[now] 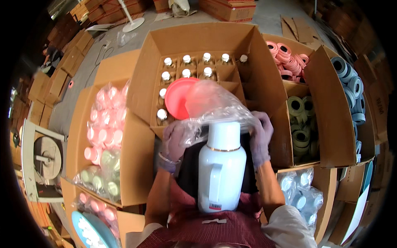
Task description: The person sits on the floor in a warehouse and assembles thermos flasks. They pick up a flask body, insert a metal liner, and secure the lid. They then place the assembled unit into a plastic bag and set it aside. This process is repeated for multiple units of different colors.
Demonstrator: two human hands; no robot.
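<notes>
Two gloved hands work at the neck of a white flask [221, 169], which stands upright on the person's lap, its handle facing the camera and a thin gold band ringing it below the cap. The left hand [173, 142] sits just to the left of the flask's top, fingers closed on a fold of a clear plastic bag [215, 105]. The right hand [260, 136] sits just to the right of the flask's top, fingers curled on the other edge of the same bag. The bag billows up above the flask, its mouth stretched between the two hands and touching the flask's cap. Inside the bag, above and left of the flask, lies a red lid [178, 97].

Beyond the flask stands a large open cardboard box [256, 53] with divider cells; several cells hold bottles with pale round caps [187, 59], while those nearest the flask look unfilled. Left of the flask, another carton holds bags of pink lids [105, 120] and pale green lids [101, 177]. Right of the flask, cartons hold pink rings [287, 60], green rings [302, 124] and blue rings [351, 87]. Lower right of the flask lie bags of pale blue lids [300, 194].
</notes>
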